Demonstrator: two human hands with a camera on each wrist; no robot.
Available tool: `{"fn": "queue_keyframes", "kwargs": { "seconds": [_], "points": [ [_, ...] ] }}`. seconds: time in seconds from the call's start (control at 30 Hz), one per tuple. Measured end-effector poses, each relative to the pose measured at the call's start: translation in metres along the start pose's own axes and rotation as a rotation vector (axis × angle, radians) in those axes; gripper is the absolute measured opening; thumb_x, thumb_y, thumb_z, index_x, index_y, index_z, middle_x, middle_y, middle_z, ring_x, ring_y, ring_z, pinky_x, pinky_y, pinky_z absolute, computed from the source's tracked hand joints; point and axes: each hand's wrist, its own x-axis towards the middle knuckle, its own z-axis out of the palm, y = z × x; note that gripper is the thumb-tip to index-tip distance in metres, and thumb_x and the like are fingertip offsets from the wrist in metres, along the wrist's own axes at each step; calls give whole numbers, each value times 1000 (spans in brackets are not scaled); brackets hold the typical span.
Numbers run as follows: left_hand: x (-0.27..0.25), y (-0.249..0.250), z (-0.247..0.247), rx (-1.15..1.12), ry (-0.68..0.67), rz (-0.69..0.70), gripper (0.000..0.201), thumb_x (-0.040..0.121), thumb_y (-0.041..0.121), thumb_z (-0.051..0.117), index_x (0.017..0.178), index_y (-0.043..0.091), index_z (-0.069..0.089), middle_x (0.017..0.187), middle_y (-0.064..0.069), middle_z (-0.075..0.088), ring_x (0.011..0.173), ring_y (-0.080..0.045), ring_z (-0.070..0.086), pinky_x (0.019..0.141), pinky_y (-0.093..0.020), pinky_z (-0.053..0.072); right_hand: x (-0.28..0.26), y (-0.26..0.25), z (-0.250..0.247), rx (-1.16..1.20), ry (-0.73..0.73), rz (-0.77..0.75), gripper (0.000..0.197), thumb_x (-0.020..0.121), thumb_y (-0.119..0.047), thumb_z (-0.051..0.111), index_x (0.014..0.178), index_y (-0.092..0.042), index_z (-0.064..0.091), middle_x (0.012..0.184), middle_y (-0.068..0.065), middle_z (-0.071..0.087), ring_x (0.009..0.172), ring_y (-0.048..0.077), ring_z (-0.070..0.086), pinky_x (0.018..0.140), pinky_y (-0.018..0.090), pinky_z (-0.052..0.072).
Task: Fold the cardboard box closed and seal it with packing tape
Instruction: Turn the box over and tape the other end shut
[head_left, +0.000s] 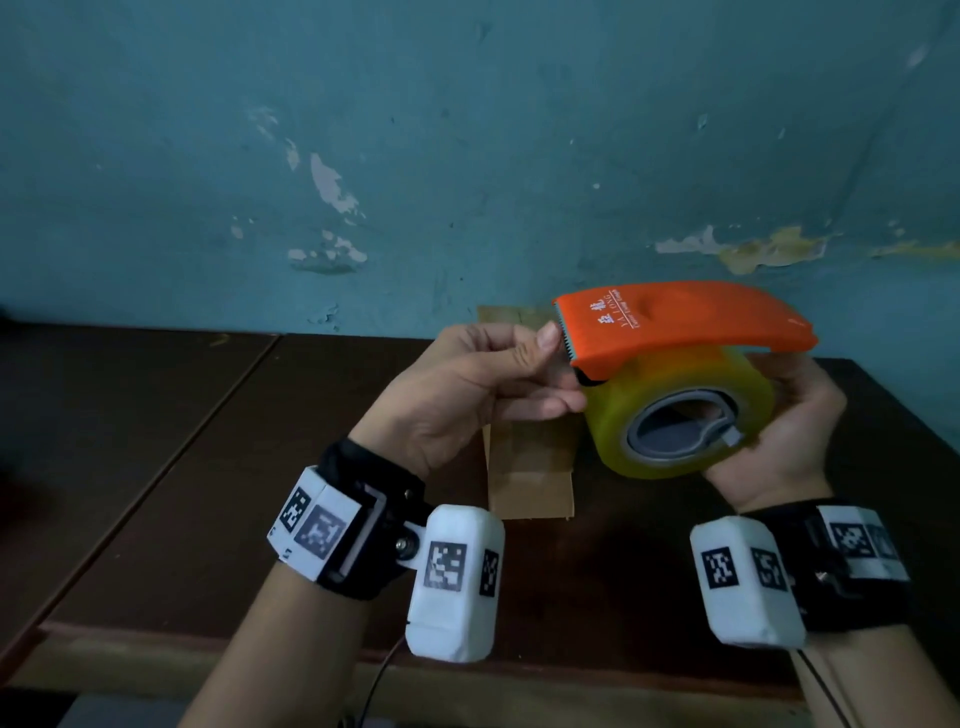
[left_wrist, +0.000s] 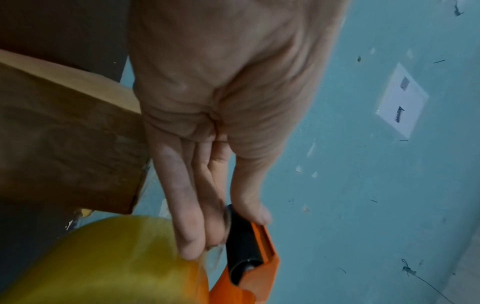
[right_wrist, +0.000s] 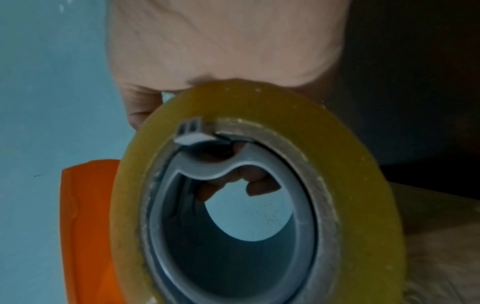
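**One dispenser, one roll, one box, two hands**

One orange tape dispenser (head_left: 680, 319) is held in the air above the dark wooden surface (head_left: 156, 441), and it carries one yellowish roll of packing tape (head_left: 680, 410) on a grey hub (head_left: 680, 428). The right hand (head_left: 779, 431) cups the roll from behind and below, its fingers (right_wrist: 262, 185) curled round the far side of the roll and showing through the hub's opening in the right wrist view. The left hand (head_left: 467, 389) is at the dispenser's toothed front end, its thumb beside the blade and its fingers (left_wrist: 187, 226) reaching straight to the roll, just beside the black roller (left_wrist: 241, 242). Whether they pinch a tape end, I cannot tell.

One cardboard box (head_left: 530, 467) lies on the surface below the dispenser, partly hidden by both hands, against the blue-green wall (head_left: 467, 156). Its inside is not in view. Each wrist wears one white camera block on a black strap.
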Motion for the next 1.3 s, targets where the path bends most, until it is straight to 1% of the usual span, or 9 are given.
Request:
{"fn": "queue_keyframes", "kwargs": {
  "seconds": [0.1, 0.2, 0.33, 0.43, 0.5, 0.57, 0.77, 0.97, 1.3],
  "points": [
    [-2, -3, -5, 11, 8, 26, 7, 76, 13, 69, 74, 9, 75, 72, -12, 74, 67, -18, 76, 60, -20, 61, -3, -1, 0, -48, -30, -1, 37, 95, -35, 46, 64, -23, 63, 71, 3, 61, 72, 22, 67, 73, 36, 58],
    [-3, -1, -7, 39, -11, 49, 9, 75, 8, 69, 69, 13, 74, 69, -12, 73, 64, -19, 74, 57, -20, 59, -2, -6, -1, -148, -132, 18, 48, 95, -58, 43, 95, -20, 72, 92, 8, 71, 86, 27, 72, 78, 41, 59],
    [-5, 2, -9, 144, -21, 44, 8, 75, 9, 73, 76, 2, 68, 71, -15, 72, 63, -20, 73, 58, -21, 59, 0, -19, -5, -318, -342, 63, 80, 65, -84, 60, 107, -19, 80, 101, 11, 79, 93, 26, 77, 74, 40, 63],
    [-7, -1, -9, 185, -8, 23, 6, 74, 10, 75, 73, 6, 71, 72, -14, 74, 63, -19, 74, 57, -21, 58, -3, -29, -8, -362, -412, 83, 61, 59, -71, 82, 97, -23, 84, 95, 8, 80, 86, 24, 78, 68, 37, 63],
    [-9, 0, -6, 205, -2, 24, 8, 74, 13, 76, 73, 6, 71, 71, -13, 74, 62, -18, 73, 57, -20, 57, -3, -35, -12, -400, -360, 114, 28, 76, -43, 71, 89, -22, 85, 91, 8, 79, 80, 24, 77, 65, 35, 63],
    [-10, 3, -3, 223, 10, 34, 11, 72, 15, 77, 73, 6, 70, 69, -12, 74, 60, -17, 73, 55, -19, 56, -2, -38, -13, -458, -365, 153, 31, 72, -28, 68, 94, -12, 84, 94, 17, 76, 83, 30, 74, 72, 37, 62],
    [-15, 15, 1, 273, 66, 84, 12, 67, 15, 78, 68, 6, 71, 67, -15, 74, 56, -19, 72, 49, -18, 54, -6, -41, -4, -484, -456, 111, 67, 37, -61, 93, 90, -21, 85, 90, 10, 80, 80, 24, 78, 68, 32, 63],
    [-14, 18, -9, 329, 118, 102, 17, 59, 21, 80, 64, 6, 72, 64, -15, 73, 53, -19, 71, 48, -18, 53, 2, -42, -2, -545, -589, 142, 70, 49, -53, 93, 106, -15, 81, 102, 14, 78, 91, 28, 76, 78, 30, 62],
    [-24, 26, -45, 430, 217, 142, 7, 66, 10, 80, 61, 9, 75, 60, -15, 71, 50, -19, 69, 47, -17, 52, 9, -46, -11, -555, -459, 134, 49, 60, -29, 68, 103, -11, 81, 100, 17, 77, 88, 30, 76, 77, 32, 63]
  ]
}}
